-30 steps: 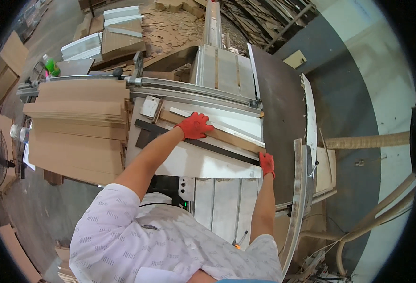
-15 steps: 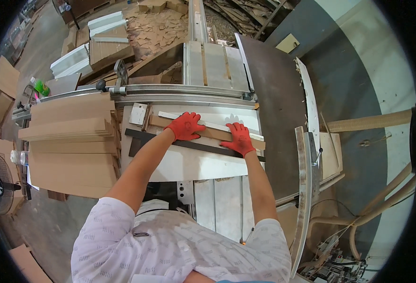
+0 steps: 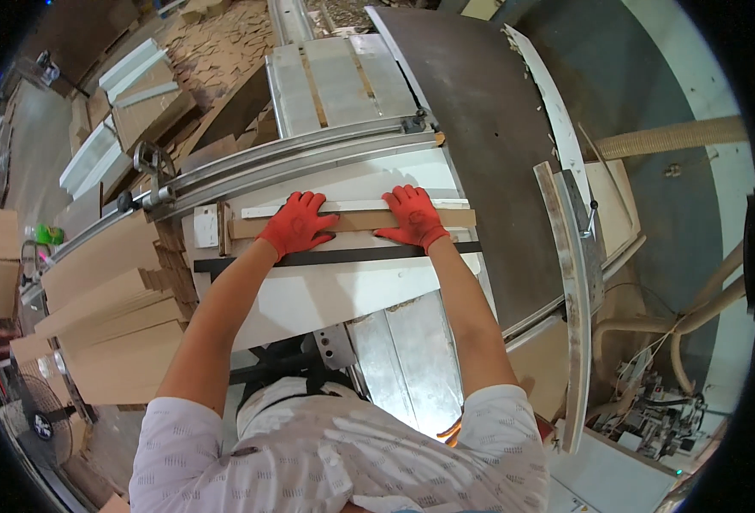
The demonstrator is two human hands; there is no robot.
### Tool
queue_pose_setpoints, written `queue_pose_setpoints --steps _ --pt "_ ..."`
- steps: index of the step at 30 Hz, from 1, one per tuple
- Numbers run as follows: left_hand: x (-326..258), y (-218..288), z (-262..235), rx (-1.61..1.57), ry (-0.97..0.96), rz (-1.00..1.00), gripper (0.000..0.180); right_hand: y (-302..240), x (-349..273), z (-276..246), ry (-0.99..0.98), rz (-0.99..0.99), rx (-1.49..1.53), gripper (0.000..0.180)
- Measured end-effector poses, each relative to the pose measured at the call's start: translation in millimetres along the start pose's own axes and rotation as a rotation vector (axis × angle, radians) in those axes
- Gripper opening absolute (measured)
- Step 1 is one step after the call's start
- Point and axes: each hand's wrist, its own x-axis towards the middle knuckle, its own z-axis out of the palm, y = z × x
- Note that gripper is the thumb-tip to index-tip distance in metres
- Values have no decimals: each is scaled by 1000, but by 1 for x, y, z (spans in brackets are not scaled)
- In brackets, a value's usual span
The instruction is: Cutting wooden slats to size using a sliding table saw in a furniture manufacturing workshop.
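Observation:
Both my hands wear red gloves and lie palm down across a narrow brown board strip (image 3: 356,221). My left hand (image 3: 297,226) rests towards the strip's left part, fingers spread, tips at a thin white strip (image 3: 360,205) along the far side. My right hand (image 3: 413,219) sits farther right, fingers stretched forward onto the white strip. Nearer me runs a dark straight bar (image 3: 356,256), close to the heels of both hands. All these pieces lie on a large white panel (image 3: 352,286). The parts of the strips beneath my palms are hidden.
Brown board stacks (image 3: 121,321) stand at the left. A metal rail (image 3: 300,152) crosses beyond the panel. A small white block (image 3: 207,227) sits at the strips' left end. Right are a dark tabletop (image 3: 497,128) and an upright guard-like bar (image 3: 570,299). A fan (image 3: 42,425) stands lower left.
The whole view has turned, so the strips now run nearly level across the picture. My hands keep about the same places on the brown strip.

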Motion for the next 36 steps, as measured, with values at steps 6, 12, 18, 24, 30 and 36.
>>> queue_pose_setpoints --steps 6,12,18,24,30,36 --pt "3 -2 10 -63 103 -32 50 2 -1 6 8 -3 -55 76" --pt "1 -8 10 -85 79 -15 59 5 3 9 -45 -21 5 73" --pt "4 -4 11 -41 116 -32 50 0 4 1 6 -15 -24 73" --pt "0 -2 17 13 121 -32 50 -2 1 -3 -30 8 -29 75" --pt "-1 -1 18 41 127 -35 49 -4 1 -3 -46 7 -64 75" --pt "-2 2 18 72 128 -47 46 -2 -2 1 11 -25 -65 74"
